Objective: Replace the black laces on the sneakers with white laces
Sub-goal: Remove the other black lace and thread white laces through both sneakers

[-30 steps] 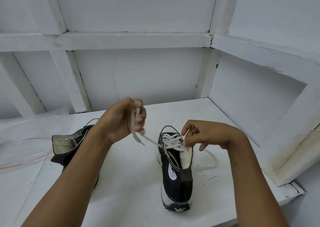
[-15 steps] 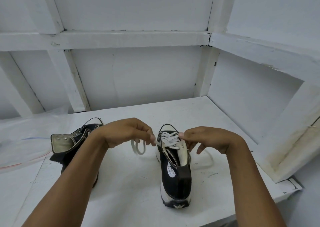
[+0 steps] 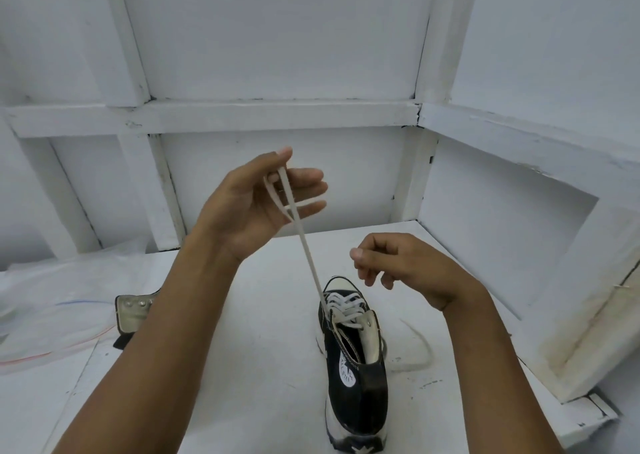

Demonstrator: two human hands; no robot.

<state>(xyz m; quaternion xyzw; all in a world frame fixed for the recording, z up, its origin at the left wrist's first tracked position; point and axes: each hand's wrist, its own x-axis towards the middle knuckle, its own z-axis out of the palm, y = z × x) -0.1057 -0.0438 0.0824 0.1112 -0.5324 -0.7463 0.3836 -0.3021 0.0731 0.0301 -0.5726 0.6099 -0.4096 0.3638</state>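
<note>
The fingers (image 3: 306,176) of the left hand (image 3: 256,207) are raised above the desk (image 3: 263,377), and the white lace (image 3: 304,245) is pinched between the thumb and the forefinger, while the other fingers are held nearly straight (the palm is turned toward the camera). From this pinch the lace is stretched tight down into an upper eyelet of the black sneaker (image 3: 360,391), which is stood upright on the desk with its heel toward the camera. The lower eyelets are crossed with white. The other end of the lace is laid loose on the desk, just right of the sneaker. The right hand (image 3: 408,268) is held above the toe of the sneaker, its fingers loosely curled, and nothing is seen in them. A second sneaker (image 3: 133,311) is partly hidden behind the left forearm, beside a clear plastic bag (image 3: 52,291).
</note>
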